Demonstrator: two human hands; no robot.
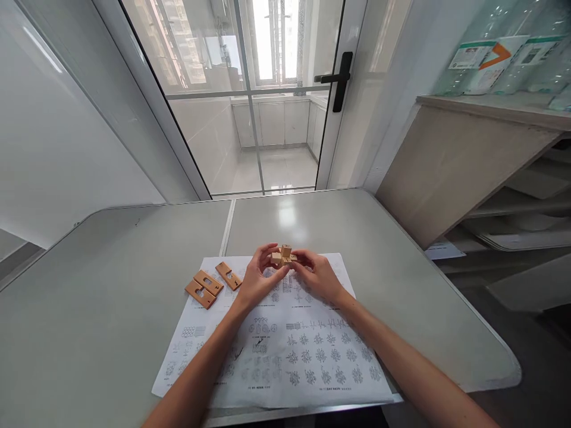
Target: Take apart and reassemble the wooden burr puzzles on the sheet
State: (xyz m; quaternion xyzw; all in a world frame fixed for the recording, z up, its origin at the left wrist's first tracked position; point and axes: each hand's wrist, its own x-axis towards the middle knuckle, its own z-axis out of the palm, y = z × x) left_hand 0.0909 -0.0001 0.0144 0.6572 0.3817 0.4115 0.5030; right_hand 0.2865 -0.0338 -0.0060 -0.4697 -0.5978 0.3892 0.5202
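Holding blocks (284, 255) (piece "2" (211, 285) nearby)

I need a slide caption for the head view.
Both hands hold wooden blocks above a printed sheet, three flat wooden pieces nearby.

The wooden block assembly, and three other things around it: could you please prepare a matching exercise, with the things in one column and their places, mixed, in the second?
Things
1. Wooden block assembly
2. Flat wooden pieces
3. Printed paper
4. Transparent bottles

Places
A. On the shelf at the right
B. In the fingers of the left hand and the right hand
C. Spread on the table, beneath both hands
D. Lying to the left of both hands

Right pairs: 1-B, 2-D, 3-C, 4-A.
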